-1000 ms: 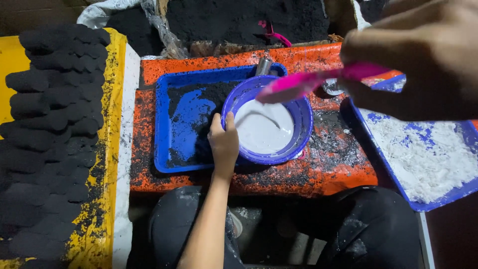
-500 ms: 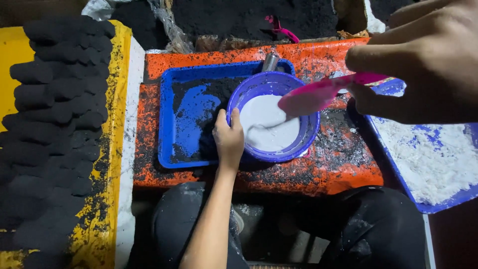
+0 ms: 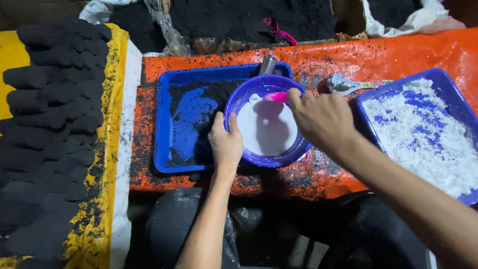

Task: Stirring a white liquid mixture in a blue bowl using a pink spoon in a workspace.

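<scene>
Black lumps (image 3: 50, 124): at far left I see rows of dark, rounded lumps stacked on a yellow sheet (image 3: 112, 149) dusted with black powder.
Orange sheet (image 3: 398, 55): it covers the work surface in the middle and right; I note black grit scattered over it.
Left blue tray (image 3: 164, 124): rectangular, lying on the orange sheet; its floor shows smeared black powder and bare blue patches.
Left hand (image 3: 226, 144): I see it at the near-left rim of the purple bowl, thumb over the rim, fingers curled against the outer wall, gripping it; the forearm runs down to the bottom edge.
Purple bowl (image 3: 244, 99): round, sitting partly in the left blue tray and partly over its right edge; I see white paste filling its floor.
Metal cylinder (image 3: 268, 65): a grey stub just behind the bowl, at the tray's far rim.
Pink tool (image 3: 275, 96): its end lies in the paste at the bowl's far side.
Right hand (image 3: 323, 117): held over the bowl's right rim, knuckles up, fingers closed around the pink tool's handle.
Metal spoon (image 3: 341, 83): lying on the orange sheet just behind the right hand.
Right blue tray (image 3: 443, 74): at far right, holding white powder (image 3: 428, 144) with blue patches showing through.
Dark heap (image 3: 249, 20): black powder piled beyond the orange sheet, with a pink handle (image 3: 279, 30) lying on it.
</scene>
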